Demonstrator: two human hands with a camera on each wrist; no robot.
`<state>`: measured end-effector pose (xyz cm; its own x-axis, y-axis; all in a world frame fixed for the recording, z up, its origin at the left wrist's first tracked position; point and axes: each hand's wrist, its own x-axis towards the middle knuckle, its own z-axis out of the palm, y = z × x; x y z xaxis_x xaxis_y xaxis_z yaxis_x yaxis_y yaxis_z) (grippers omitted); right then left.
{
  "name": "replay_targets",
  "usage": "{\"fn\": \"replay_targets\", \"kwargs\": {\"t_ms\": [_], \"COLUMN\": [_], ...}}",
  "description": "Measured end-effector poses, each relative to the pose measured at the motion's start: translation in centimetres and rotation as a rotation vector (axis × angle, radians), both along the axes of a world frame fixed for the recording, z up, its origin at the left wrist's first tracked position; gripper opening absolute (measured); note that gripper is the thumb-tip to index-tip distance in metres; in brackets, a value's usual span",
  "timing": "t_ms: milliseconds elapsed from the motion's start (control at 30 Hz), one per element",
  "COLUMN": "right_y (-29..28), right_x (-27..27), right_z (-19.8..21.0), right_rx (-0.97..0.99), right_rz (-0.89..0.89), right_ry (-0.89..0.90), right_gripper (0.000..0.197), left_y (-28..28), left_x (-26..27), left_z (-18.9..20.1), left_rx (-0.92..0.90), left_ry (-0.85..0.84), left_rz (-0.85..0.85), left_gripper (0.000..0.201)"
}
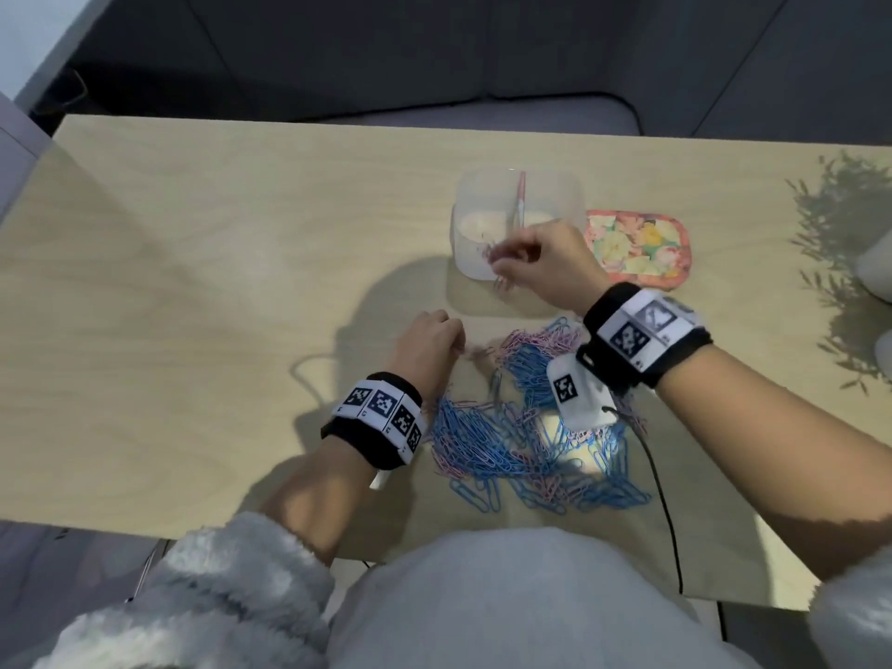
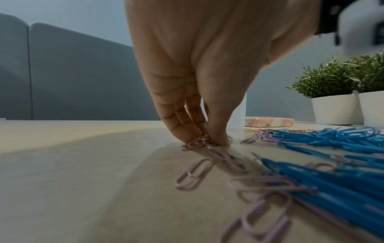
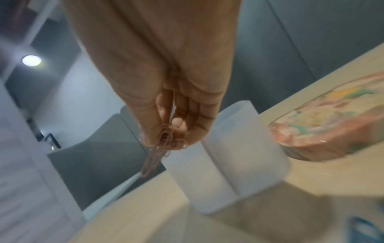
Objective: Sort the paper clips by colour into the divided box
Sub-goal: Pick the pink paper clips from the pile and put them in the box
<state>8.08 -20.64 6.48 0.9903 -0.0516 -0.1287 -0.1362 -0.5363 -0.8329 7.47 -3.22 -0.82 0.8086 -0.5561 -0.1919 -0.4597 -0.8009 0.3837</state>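
A translucent divided box (image 1: 516, 224) stands mid-table, with a pink-edged partition down its middle. A heap of blue and pink paper clips (image 1: 531, 427) lies in front of it. My right hand (image 1: 531, 258) hovers at the box's near edge and pinches a bunch of pink clips (image 3: 164, 144), one dangling below the fingers (image 3: 193, 121). The box (image 3: 232, 157) shows just behind that hand. My left hand (image 1: 434, 338) is at the heap's left edge, its fingertips (image 2: 187, 133) down on the table pinching a few pink clips (image 2: 200, 142).
A floral lid (image 1: 637, 246) lies to the right of the box. Potted plants in white pots (image 2: 334, 108) stand at the table's right end. A black cable (image 1: 666, 504) runs over the near edge. A grey sofa (image 1: 434, 65) sits behind the table (image 1: 217, 282).
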Motion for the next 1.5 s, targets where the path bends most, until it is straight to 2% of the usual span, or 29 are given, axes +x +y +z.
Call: {"fn": "replay_targets", "kwargs": {"t_ms": [33,133,233,333,500,600,700,767,833,967,1067,1133,1200,1267,1300,1400,1500], "right_y": [-0.4,-1.4,-1.5,-1.1,-1.8,-2.9,-4.2,-5.1,-5.7,-6.2,-5.2,-4.2,-3.4,-2.7,-2.7,-3.1,-4.5], "right_x": [1.0,4.3,6.6,7.2,5.8,2.8,-0.7,-2.8,-4.5,-6.2,-7.1,-7.9,-8.8,-9.9,-10.5,-11.2,-9.4], "right_z": [0.5,0.5,-0.4,-0.3,0.7,1.2,0.2,-1.4,-3.1,-5.7,-6.0,-6.4,-7.0,-7.5,-7.6,-7.1,-6.1], "right_rx": [0.053,0.092,0.113,0.131,0.134,0.24,0.315,0.238,0.162,-0.199,-0.341,-0.376,-0.437,-0.505,-0.523,-0.493,-0.392], "right_rz": [-0.041,-0.199,-0.299,-0.285,-0.321,-0.325,-0.303,-0.282,-0.258,-0.137,0.024,0.139,0.242,0.321,0.349,0.385,0.158], "right_ry": [0.008,0.024,0.068,0.104,0.046,0.014,0.082,0.151,0.228,0.211,0.156,0.112,0.104,0.063,0.047,0.028,0.043], "right_gripper": [0.004,0.025,0.025,0.012,0.018,0.021,0.018,0.018,0.018,0.021,0.025,0.028,0.031,0.031,0.031,0.03,0.025], "left_y": [-0.1,-0.2,-0.1,0.0,-0.8,-1.8,-3.2,-4.5,-5.9,-8.2,-8.2,-7.5,-6.4,-5.2,-4.6,-3.2,-2.5], "left_x": [0.1,0.4,0.8,1.0,1.2,1.6,3.5,5.6,7.8,10.7,10.4,9.2,7.3,4.5,3.0,-0.8,-3.1], "left_z": [0.1,0.5,0.7,0.8,1.4,3.7,7.0,8.2,8.6,7.9,6.9,6.3,6.1,5.5,5.0,2.3,0.1], "left_rx": [0.017,0.047,0.075,0.087,0.068,-0.108,-0.325,-0.42,-0.397,-0.056,0.061,0.046,-0.084,-0.22,-0.23,-0.122,-0.008], "left_ry": [0.008,0.025,0.049,0.071,0.13,0.106,0.063,0.013,0.009,0.057,0.009,-0.148,-0.321,-0.417,-0.401,-0.165,-0.081], "left_rz": [-0.008,-0.024,-0.029,-0.042,-0.062,0.004,0.129,0.196,0.248,0.162,0.075,0.036,0.031,-0.016,-0.067,-0.196,-0.299], "left_gripper": [0.014,0.013,0.014,0.016,0.013,0.01,0.01,0.007,0.01,0.017,0.02,0.024,0.025,0.02,0.019,0.018,0.022]}}
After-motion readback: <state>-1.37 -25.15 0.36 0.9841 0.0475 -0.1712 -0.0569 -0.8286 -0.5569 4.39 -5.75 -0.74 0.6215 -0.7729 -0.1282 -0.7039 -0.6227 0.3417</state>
